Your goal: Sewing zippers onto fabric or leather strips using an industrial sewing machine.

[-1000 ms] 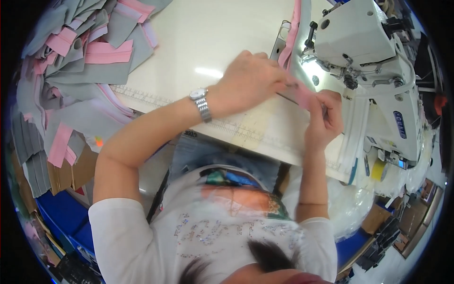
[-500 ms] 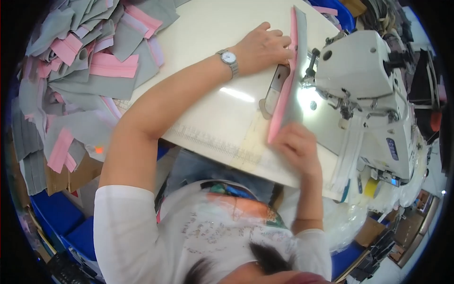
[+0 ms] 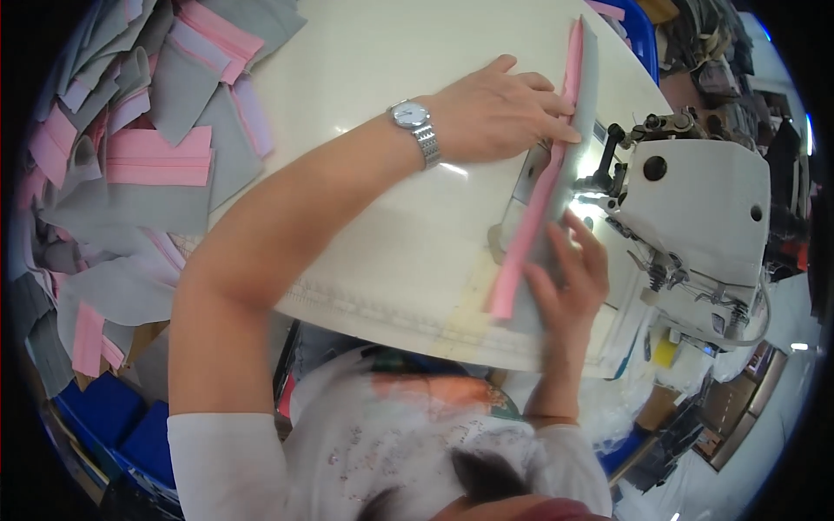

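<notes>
Head view: strip of pink and grey fabric (image 3: 539,204) lying lengthwise on white table (image 3: 391,252), alongside sewing machine (image 3: 699,195). Left hand (image 3: 502,117): fingertips on pink edge, pinch or press, cannot tell. Right hand (image 3: 575,278): blurred, thumb and fingers spread wide at grey side, nearer the lower end.

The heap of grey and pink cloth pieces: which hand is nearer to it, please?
Left. The left hand is to the right of the heap; the right hand is farther right, near the sewing machine.
</notes>
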`<state>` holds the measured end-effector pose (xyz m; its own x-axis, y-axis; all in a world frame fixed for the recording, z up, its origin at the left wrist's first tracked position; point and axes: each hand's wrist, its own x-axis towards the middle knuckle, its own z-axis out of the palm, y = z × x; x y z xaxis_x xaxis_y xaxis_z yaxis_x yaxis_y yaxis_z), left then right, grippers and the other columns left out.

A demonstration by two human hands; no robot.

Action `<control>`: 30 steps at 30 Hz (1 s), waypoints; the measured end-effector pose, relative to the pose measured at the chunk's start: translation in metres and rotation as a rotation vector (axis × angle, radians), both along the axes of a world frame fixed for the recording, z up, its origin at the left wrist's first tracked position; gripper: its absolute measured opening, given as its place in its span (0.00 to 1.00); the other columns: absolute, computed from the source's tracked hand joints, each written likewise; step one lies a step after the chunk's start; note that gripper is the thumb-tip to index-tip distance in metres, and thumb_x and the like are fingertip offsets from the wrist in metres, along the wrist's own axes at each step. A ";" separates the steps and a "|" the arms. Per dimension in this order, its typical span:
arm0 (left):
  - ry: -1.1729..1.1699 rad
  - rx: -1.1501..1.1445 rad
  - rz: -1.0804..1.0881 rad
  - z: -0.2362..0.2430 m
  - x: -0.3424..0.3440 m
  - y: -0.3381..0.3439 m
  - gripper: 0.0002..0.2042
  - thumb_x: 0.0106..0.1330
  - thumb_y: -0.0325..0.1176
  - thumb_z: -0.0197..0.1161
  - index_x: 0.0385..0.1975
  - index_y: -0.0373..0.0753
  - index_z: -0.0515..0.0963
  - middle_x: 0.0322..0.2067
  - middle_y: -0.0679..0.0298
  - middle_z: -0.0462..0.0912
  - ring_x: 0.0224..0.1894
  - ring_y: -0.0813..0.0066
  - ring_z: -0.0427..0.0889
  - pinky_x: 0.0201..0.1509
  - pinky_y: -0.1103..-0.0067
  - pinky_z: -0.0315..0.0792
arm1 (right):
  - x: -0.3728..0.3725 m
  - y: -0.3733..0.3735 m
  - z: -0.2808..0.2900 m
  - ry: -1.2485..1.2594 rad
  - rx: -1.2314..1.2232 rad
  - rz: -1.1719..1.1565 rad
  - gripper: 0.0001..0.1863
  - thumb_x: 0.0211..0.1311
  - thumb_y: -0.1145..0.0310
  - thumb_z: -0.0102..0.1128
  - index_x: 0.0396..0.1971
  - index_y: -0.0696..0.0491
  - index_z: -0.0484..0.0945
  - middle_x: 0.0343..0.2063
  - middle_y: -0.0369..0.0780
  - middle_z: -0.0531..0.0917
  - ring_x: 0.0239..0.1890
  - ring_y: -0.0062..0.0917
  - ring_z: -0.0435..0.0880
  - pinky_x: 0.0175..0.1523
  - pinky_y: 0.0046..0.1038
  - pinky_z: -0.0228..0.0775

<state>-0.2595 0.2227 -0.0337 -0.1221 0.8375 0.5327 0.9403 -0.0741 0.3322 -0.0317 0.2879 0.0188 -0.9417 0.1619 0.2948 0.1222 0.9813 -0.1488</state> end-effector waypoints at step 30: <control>-0.069 0.032 -0.057 0.015 0.017 -0.009 0.13 0.53 0.33 0.62 0.40 0.46 0.79 0.39 0.65 0.78 0.48 0.65 0.75 0.53 0.68 0.65 | 0.031 -0.007 0.041 0.349 -0.432 0.102 0.14 0.42 0.73 0.68 0.33 0.54 0.81 0.30 0.42 0.82 0.29 0.33 0.80 0.33 0.29 0.72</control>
